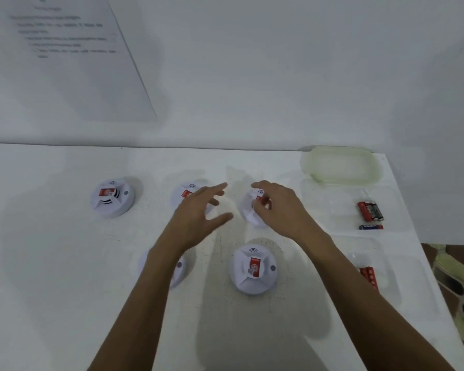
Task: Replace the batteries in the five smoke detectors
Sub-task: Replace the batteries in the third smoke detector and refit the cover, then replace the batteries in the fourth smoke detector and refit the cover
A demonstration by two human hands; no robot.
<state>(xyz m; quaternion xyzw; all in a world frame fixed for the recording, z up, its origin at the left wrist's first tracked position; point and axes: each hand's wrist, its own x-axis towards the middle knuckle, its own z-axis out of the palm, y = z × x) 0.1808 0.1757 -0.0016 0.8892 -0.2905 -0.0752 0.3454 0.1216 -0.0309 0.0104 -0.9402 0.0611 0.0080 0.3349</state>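
Five round white smoke detectors with red labels lie on the white table [51, 263]. The back-left detector [112, 198] and the front-right detector [253, 269] are in full view. My left hand [198, 210] hovers with spread fingers over the back-middle detector [184, 192], and its forearm covers most of the front-left detector [179, 267]. My right hand [279, 207] hangs over the back-right detector [249, 214] with loosely curved fingers, the thumb over its middle; a grip does not show. Red and black batteries [370, 211] lie at the right.
A clear tray [332, 207] holds those batteries and a blue battery [370, 227]. A nearer clear tray [391, 287] holds red batteries [368, 275]. A pale green tub [340, 164] stands at the back right. A printed sheet [65, 57] hangs on the wall. The table's right edge drops to patterned floor.
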